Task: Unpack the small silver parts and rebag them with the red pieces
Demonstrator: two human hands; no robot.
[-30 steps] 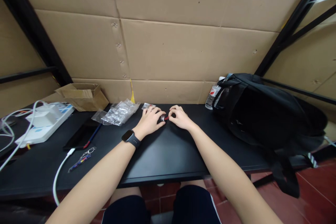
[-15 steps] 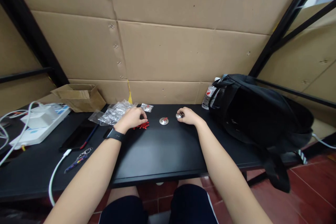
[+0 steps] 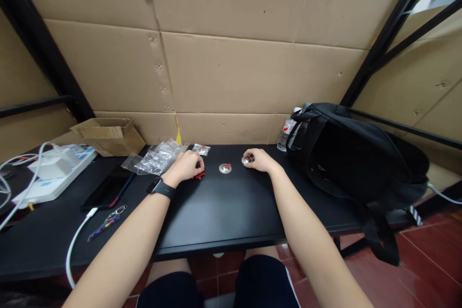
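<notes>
My left hand [image 3: 186, 164], with a dark watch [image 3: 161, 186] on its wrist, is curled down over a small heap of red pieces [image 3: 199, 174]. Its fingertips are partly hidden, so whether one is pinched cannot be made out. A domed, shiny metal disc [image 3: 246, 160] is in the fingers of my right hand [image 3: 259, 160], close to the tabletop. Between the hands a second metal disc [image 3: 224, 169] lies flat on the black table [image 3: 224, 211], with a small red piece [image 3: 227, 166] on it.
Clear plastic bags [image 3: 159, 156] and a small packet [image 3: 201, 149] lie behind my left hand. Further left are a paper bag [image 3: 111, 134], power strip [image 3: 59, 178], phone [image 3: 108, 187] and keyring [image 3: 106, 224]. A water bottle [image 3: 285, 134] and black backpack [image 3: 361, 159] stand right.
My left hand has shifted slightly right and further over the red heap, hiding more of it. My right hand and both metal discs stay in place.
</notes>
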